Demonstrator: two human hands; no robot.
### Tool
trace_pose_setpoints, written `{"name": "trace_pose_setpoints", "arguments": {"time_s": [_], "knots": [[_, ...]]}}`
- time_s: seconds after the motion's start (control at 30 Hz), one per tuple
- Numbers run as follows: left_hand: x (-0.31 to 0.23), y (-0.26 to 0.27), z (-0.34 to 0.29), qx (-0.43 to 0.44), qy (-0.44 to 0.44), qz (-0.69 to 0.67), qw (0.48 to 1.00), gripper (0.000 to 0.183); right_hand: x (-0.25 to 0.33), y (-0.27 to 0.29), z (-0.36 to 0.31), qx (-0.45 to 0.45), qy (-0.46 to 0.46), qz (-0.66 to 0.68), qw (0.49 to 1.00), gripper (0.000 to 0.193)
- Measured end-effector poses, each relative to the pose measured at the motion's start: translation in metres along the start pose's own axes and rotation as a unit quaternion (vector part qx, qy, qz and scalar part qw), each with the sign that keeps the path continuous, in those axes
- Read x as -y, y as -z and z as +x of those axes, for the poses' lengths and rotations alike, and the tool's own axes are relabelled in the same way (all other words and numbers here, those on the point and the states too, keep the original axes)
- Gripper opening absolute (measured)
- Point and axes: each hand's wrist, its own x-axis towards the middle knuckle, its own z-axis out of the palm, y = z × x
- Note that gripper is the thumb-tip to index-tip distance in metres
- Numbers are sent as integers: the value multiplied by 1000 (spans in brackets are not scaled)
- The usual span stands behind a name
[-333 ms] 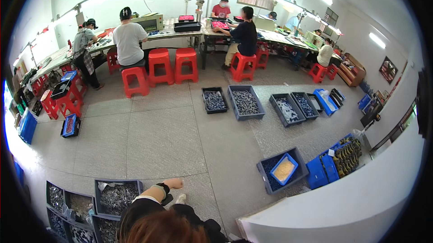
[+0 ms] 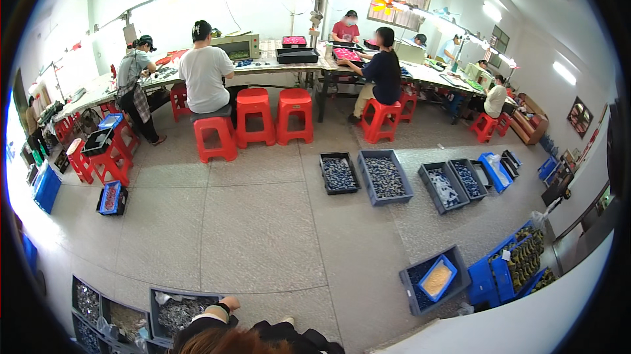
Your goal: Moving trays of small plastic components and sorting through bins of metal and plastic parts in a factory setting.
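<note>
At the lower edge my left hand point(image 2: 230, 303) reaches forward from a dark sleeve, with a dark band at the wrist. Its fingers look curled, and nothing shows in them. Just left of it, and partly behind the arm, is a grey bin point(image 2: 156, 318) filled with small metallic-looking parts point(image 2: 181, 312). Reddish hair point(image 2: 227, 341) and dark clothing point(image 2: 292, 334) cover the bottom middle, with the tip of a light shoe point(image 2: 288, 320) beyond. My right hand is out of view.
More bins point(image 2: 119, 304) stand at lower left. Across the grey floor are bins of parts point(image 2: 386, 199), a bin holding a blue tray point(image 2: 428, 296), and blue crates point(image 2: 483, 282). Red stools point(image 2: 295, 94) line a long workbench point(image 2: 266, 68) where several people sit or stand. A white wall point(image 2: 526, 308) borders the lower right.
My left hand has moved down and left in the picture, nearer the grey bin. The room's contents have shifted right and down as the view moved.
</note>
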Motion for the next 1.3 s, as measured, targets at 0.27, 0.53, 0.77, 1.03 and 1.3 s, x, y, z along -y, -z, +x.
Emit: {"name": "trace_pose_setpoints", "arguments": {"time_s": [0.27,0.53,0.77,1.03,1.3], "knots": [[20,69,42,-120,-20,-260,958,31,65,-289,-129,358,10,79,930,17],[68,148,99,-171,56,-278,944,29,92,-534,-251,535,9,149,831,11],[62,236,145,-126,169,-420,883,22,150,-710,-340,626,-51,111,770,11],[-33,385,240,-60,179,-506,841,21,181,-908,-441,757,-16,81,648,12],[-116,626,397,-60,121,-357,924,24,175,-1044,-457,752,-141,33,644,13]]}}
